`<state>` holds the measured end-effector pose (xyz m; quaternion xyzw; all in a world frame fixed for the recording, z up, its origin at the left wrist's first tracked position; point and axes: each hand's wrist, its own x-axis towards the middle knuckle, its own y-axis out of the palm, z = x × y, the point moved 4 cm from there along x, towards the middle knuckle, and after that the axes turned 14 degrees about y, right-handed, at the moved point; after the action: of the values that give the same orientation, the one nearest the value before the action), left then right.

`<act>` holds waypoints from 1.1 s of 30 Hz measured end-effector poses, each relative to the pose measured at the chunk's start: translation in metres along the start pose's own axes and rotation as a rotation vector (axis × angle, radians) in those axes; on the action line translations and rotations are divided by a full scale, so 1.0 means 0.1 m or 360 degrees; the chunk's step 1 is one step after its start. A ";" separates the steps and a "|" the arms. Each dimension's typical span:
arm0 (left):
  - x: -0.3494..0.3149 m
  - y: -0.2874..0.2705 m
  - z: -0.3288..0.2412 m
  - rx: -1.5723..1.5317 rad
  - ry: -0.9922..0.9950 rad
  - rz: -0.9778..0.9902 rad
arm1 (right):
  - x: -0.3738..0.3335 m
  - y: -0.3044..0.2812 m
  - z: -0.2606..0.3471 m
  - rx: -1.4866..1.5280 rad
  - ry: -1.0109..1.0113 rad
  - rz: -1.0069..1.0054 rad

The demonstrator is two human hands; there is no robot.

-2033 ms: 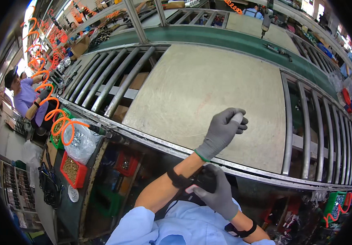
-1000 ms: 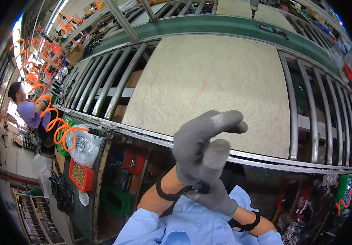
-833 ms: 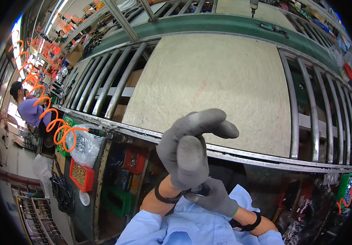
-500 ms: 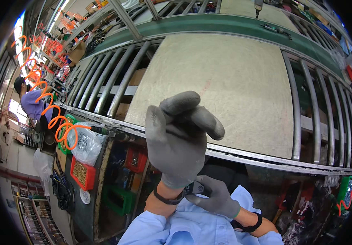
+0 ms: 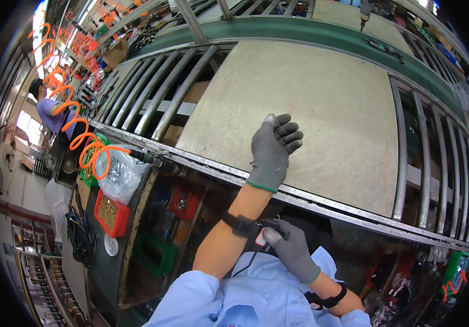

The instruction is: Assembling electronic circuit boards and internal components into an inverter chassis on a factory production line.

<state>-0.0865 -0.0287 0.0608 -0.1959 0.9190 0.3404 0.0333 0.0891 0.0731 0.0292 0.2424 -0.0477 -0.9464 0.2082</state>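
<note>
My left hand (image 5: 274, 147), in a grey glove with a green cuff, reaches out over the pale board (image 5: 321, 103). Its fingers are loosely curled and apart, with nothing in them. A black strap (image 5: 238, 223) circles my left forearm. Beside that strap is a small black device with a red and white face (image 5: 261, 236), pinched between the thumb and fingers of my right hand (image 5: 295, 250), gloved in grey too. A thin dark cord (image 5: 247, 262) runs down from near the device over the light blue shirt. My right wrist bears another black strap (image 5: 335, 296).
Metal rollers (image 5: 174, 103) flank the board on both sides. At left stand a red bin of small brass-coloured parts (image 5: 111, 213), a plastic bag (image 5: 119, 175) and a coiled orange air hose (image 5: 79, 128). A power screwdriver (image 5: 364, 13) hangs beyond. A seated person (image 5: 52, 111) is far left.
My left hand has gone down and forward, away from the camera, baring more forearm. My right hand now pinches the device, whose red and white face has come into sight. The view has shifted slightly.
</note>
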 end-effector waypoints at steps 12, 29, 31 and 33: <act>0.50 -0.27 0.37 0.0340 -0.0023 -0.0267 | 0.23 0.03 -0.16 0.0753 0.0435 0.0265; 0.61 -0.38 0.46 0.0337 -0.0148 -0.0380 | 0.22 0.07 -0.11 0.1094 0.0651 0.0352; 0.59 -0.38 0.46 0.0338 -0.0134 -0.0378 | 0.22 0.08 -0.12 0.1101 0.0651 0.0376; 0.56 -0.37 0.44 0.0314 -0.0076 -0.0345 | 0.21 0.07 -0.15 0.1023 0.0600 0.0270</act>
<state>-0.1275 -0.0451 -0.0071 -0.2816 0.9204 0.2473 0.1109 0.0825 0.0578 0.0079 0.4605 -0.3227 -0.8013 0.2042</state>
